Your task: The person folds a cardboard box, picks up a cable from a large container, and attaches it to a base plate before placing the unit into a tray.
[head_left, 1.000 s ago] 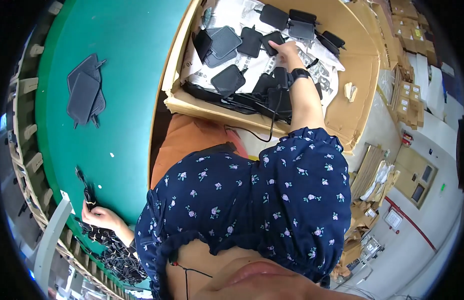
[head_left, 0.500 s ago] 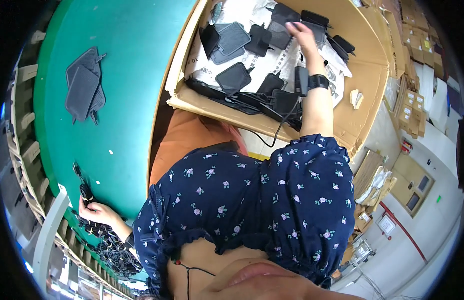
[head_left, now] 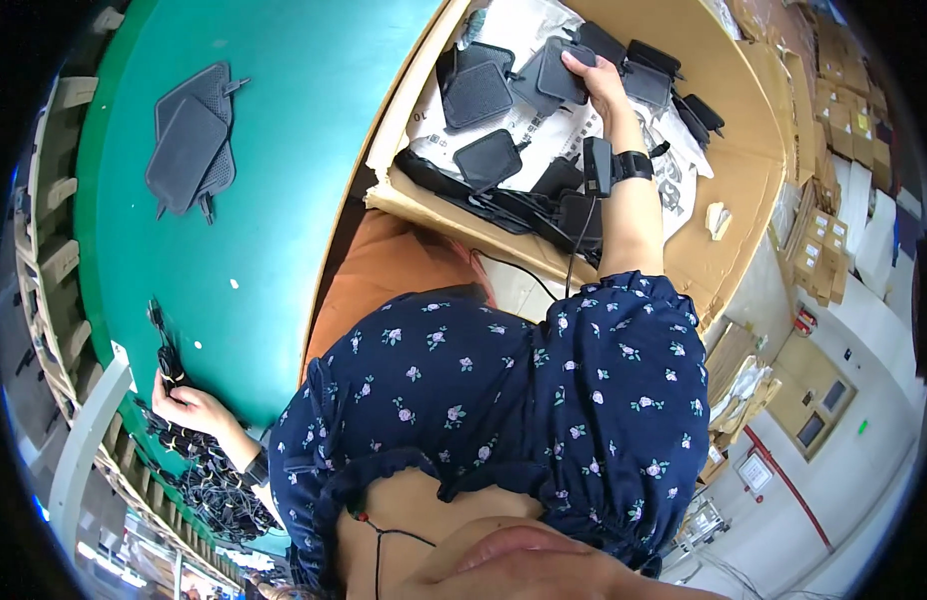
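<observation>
My right hand [head_left: 608, 88] reaches into a cardboard box [head_left: 734, 150] and pinches a flat black pad with rounded corners [head_left: 562, 72] by its edge, thumb on top. Around it lie more such pads, among them one [head_left: 487, 158] nearer to me and another [head_left: 477, 97] further left, on white printed wrapping [head_left: 434, 135]. On the green table, my left hand [head_left: 199, 412] is closed around a tied bundle of black cable [head_left: 170, 362], whose plug end points away from me. A black strap with a small device [head_left: 616, 168] sits on my right wrist.
Two overlapping black pads [head_left: 192, 150] lie on the green table [head_left: 284, 120] at the far left. A heap of bundled black cables [head_left: 219, 490] lies beside my left forearm. A pale metal bar [head_left: 92, 430] rises at the table's left edge. Stacked cartons [head_left: 819, 245] stand at the right.
My right hand, its fingers apart above the pads before, now grips one and has lifted it slightly. My left hand keeps hold of the cable bundle. The whole view has shifted a little.
</observation>
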The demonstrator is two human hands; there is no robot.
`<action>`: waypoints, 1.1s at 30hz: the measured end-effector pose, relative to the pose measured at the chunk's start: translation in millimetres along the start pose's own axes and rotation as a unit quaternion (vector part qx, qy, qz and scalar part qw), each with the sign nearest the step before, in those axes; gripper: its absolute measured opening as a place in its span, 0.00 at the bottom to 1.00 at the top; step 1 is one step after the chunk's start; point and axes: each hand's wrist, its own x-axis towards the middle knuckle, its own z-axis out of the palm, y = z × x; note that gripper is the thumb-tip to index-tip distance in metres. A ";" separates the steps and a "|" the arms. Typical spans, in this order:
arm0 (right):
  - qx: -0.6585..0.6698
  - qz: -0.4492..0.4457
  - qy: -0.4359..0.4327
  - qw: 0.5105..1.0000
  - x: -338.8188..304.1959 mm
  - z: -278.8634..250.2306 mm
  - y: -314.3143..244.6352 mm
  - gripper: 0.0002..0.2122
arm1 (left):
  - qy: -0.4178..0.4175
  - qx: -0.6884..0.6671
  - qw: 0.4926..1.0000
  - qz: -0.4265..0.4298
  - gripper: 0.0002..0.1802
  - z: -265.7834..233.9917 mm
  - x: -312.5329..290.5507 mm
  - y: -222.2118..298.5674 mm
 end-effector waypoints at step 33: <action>-0.103 -0.054 0.005 0.993 -16.8 157.9 3.7 0.38 | -0.009 -0.034 0.999 0.001 0.21 6.2 15.6 17.0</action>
